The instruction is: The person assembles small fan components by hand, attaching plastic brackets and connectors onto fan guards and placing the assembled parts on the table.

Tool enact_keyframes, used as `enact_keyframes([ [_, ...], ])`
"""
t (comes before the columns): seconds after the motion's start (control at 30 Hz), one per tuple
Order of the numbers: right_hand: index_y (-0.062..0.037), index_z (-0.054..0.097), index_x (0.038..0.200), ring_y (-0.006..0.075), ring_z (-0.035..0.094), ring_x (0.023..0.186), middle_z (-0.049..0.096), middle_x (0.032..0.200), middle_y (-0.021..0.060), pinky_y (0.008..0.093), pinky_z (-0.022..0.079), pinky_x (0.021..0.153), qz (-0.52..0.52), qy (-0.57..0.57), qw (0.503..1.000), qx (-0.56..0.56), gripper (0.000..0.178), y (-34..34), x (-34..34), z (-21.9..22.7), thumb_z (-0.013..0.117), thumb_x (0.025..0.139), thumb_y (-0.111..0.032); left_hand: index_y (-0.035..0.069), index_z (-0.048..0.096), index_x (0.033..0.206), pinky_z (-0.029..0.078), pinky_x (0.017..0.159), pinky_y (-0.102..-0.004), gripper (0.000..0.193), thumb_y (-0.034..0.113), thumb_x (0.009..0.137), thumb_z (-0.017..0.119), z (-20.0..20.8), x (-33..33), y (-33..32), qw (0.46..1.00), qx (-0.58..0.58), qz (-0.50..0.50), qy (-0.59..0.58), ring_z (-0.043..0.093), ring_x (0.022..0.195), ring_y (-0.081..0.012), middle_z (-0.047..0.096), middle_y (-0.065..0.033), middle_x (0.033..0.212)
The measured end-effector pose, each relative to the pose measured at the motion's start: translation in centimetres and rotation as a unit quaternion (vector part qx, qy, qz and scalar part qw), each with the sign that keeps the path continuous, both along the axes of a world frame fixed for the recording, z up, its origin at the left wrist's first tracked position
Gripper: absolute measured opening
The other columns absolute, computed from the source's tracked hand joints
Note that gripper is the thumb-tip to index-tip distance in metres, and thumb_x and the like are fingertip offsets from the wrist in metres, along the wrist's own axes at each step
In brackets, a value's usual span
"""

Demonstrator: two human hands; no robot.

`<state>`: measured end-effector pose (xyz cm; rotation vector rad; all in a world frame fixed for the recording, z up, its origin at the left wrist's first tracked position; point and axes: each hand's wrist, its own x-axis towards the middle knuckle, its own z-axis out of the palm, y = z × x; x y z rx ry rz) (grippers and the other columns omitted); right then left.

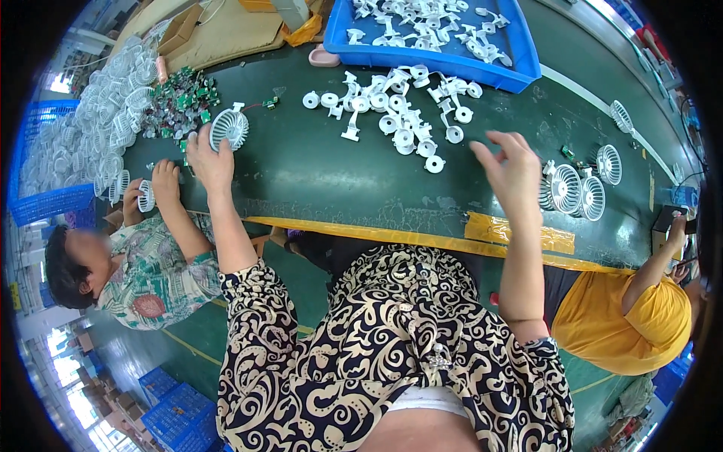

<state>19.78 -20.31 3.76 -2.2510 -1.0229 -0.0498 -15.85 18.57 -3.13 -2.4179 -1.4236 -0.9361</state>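
Note:
My left hand (212, 160) is closed on the near edge of a white fan cage (231, 128) with a small neck. A thin red wire runs from that cage to a small green circuit board (270, 102) on the table. My right hand (515, 173) is raised over the right side of the table, thumb and fingers apart, with nothing visible in it. Finished-looking fan cages (565, 188) with ribbed rims stand just right of it. Ahead and left of it lies a loose pile of small white plastic brackets (403, 113) with round ends.
A blue tray (437, 59) of more brackets sits at the far side. Fan cages heap (113, 113) at far left beside a pile of circuit boards with motors (181, 102). One co-worker's hands (162, 184) are close to my left arm; another person (621, 316) sits right. Yellow tape (520, 232) lines the table's near edge.

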Motion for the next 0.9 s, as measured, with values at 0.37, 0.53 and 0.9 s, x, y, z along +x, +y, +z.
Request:
enact_keyframes([
  [0.37,-0.0050,0.074,0.098,0.0215,0.067,0.066,0.071,0.091,0.0090,0.0309,0.053,0.061,0.055,-0.049,0.984,0.161,0.015,2.4,-0.6,-3.1,0.077,0.084,-0.003,0.004,0.064,0.128,0.053,0.069,-0.0304,0.043,0.032,0.096,0.069,5.7,7.9,-21.6,0.770,-0.576,-0.263,-0.084,0.066,0.074,-0.0136,0.073,-0.0084,0.086],
  [0.53,-0.0038,0.071,0.097,0.0255,0.068,0.074,0.070,0.097,0.0097,0.0332,0.056,0.066,0.065,-0.168,0.978,0.102,0.015,-2.2,-0.1,-4.5,0.074,0.084,0.003,0.006,0.052,0.142,0.044,0.060,-0.0218,0.052,0.011,0.094,0.072,6.9,9.6,-25.0,0.675,-0.635,-0.360,-0.110,0.054,0.070,-0.0031,0.067,-0.0011,0.086],
  [0.9,-0.0057,0.071,0.097,0.0274,0.067,0.081,0.066,0.101,0.0100,0.0372,0.055,0.069,0.077,-0.070,0.994,0.036,0.016,-3.7,-2.6,-4.5,0.078,0.083,-0.006,0.006,0.054,0.135,0.050,0.087,-0.0435,0.058,0.011,0.081,0.074,6.2,9.2,-23.2,0.913,-0.307,-0.269,0.025,0.061,0.099,-0.0334,0.069,-0.0126,0.110],
])
